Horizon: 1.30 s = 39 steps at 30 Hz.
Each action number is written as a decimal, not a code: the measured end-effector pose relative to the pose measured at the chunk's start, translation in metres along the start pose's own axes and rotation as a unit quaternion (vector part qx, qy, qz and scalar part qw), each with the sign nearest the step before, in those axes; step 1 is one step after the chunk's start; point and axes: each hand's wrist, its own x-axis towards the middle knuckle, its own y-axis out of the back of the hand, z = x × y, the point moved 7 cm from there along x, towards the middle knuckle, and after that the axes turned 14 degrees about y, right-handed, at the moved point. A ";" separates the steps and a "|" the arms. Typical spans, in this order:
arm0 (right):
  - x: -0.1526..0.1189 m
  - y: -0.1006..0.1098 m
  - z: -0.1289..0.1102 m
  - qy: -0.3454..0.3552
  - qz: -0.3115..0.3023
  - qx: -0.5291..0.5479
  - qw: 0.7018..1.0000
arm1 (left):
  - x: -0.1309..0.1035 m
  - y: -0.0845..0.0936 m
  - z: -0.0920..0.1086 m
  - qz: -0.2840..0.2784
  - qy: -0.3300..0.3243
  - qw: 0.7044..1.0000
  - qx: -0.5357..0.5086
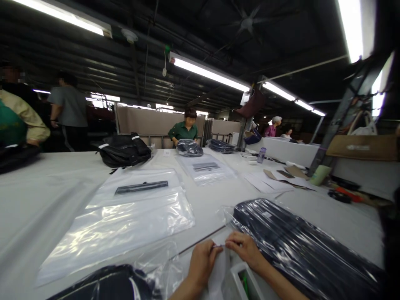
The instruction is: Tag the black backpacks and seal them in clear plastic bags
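Note:
Close together in front of me, my left hand (203, 260) and my right hand (245, 249) are both closed in a pinch. Between their fingertips is a small white strip (219, 246), whose exact kind I cannot make out. Below the fingers hangs or lies a whitish translucent sheet (220, 271). A white box (237, 273) with something green inside stands just under my right hand. Right of my hands lies a dark bag in clear plastic (281, 233). Another plastic-wrapped dark bag (106, 285) is at the lower left, cut off by the frame.
Flat plastic bags with dark printed panels (140, 208) cover the table's (21, 200) left-middle. A black backpack (125, 150) sits behind them. Across the table, a person in green (183, 132) handles a wrapped bag (189, 148). Papers (265, 181) and a purple bottle (261, 155) lie right.

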 end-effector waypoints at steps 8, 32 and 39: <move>-0.003 -0.005 0.012 -0.058 -0.023 0.014 0.998 | 0.006 0.002 0.001 -0.020 0.004 0.998 -0.066; -0.004 -0.007 0.035 -0.147 0.085 0.152 0.974 | 0.021 0.001 -0.017 -0.062 0.163 0.887 -0.427; 0.002 -0.019 0.019 -0.110 0.092 0.305 0.941 | 0.028 0.004 -0.039 0.005 0.195 0.885 -0.423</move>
